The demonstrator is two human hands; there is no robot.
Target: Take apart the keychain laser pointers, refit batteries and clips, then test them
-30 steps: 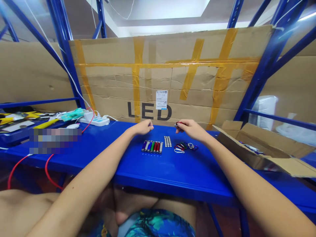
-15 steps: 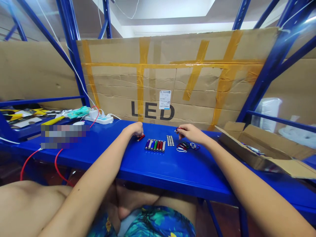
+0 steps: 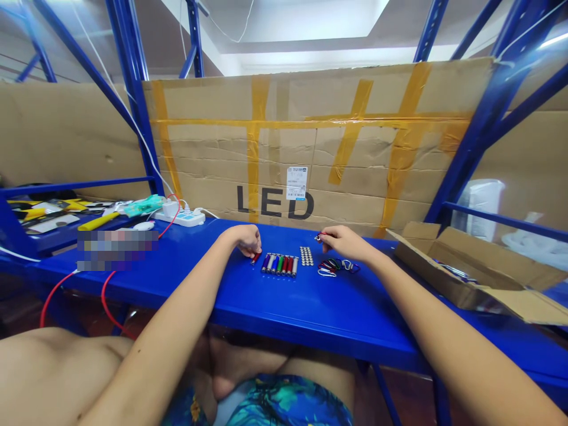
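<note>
My left hand (image 3: 248, 241) is closed, its fingertips pinching a small red metal tube (image 3: 255, 258) that looks like a mini flashlight, down at the tabletop. Just right of it lies a neat row of similar tubes (image 3: 279, 264) in purple, silver, blue, green and red. Beyond the row, small round silver pieces (image 3: 306, 256) sit in a grid; they look like button cells. My right hand (image 3: 341, 241) hovers behind a loose pile of coloured carabiners (image 3: 339, 265). Between its thumb and fingers is a small red carabiner (image 3: 320, 236) with a silver part, mostly covered by the fingers.
The blue table (image 3: 275, 307) ends near my lap. An open cardboard box (image 3: 461, 290) with metal pieces inside stands at the right. On the left are a white power strip (image 3: 181, 219), red cables and a yellow-handled tool (image 3: 98, 221). A taped cardboard panel (image 3: 213, 160) forms the back.
My left hand has moved slightly nearer the row and turned the red tube to a steeper angle. The right hand stays about where it was. The view has shifted slightly.
</note>
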